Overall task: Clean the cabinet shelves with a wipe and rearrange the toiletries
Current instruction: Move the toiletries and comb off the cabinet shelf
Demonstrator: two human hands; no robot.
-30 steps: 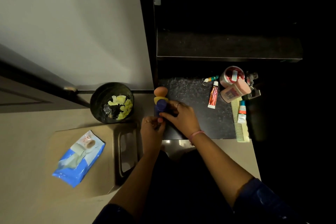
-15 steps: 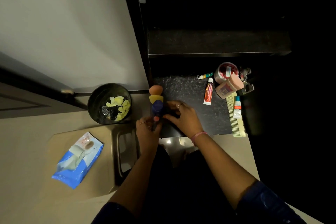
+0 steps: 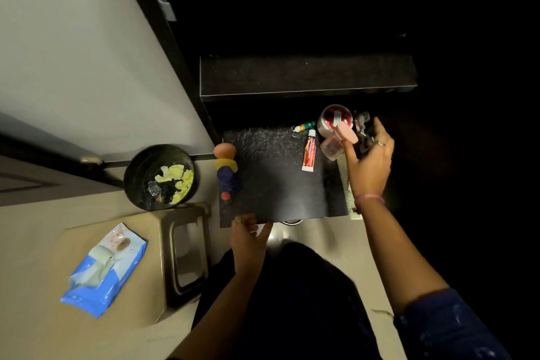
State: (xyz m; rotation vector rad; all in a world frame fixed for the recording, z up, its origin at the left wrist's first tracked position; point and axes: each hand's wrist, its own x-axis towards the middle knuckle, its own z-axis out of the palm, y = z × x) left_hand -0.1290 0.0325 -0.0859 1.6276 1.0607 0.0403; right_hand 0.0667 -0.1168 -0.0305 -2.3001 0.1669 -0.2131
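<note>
The lower black cabinet shelf carries toiletries. At its left edge stand an orange sponge, a yellow one, a dark blue bottle and a small red piece. A red-and-white tube, a small green-and-yellow keychain bottle, a round jar, a pink-capped bottle and a comb lie at the right. My right hand hovers open over the comb, fingers spread beside the pink-capped bottle. My left hand rests at the shelf's front edge, holding nothing.
A dark bin with yellow scraps stands left of the shelf. A blue wipes pack lies on a beige stool. An upper black shelf sits above. The open white cabinet door fills the left.
Both hands let go of the dark blue bottle at the shelf's left. My right hand moved right to the cluster of toiletries; my left hand drew back to the front edge.
</note>
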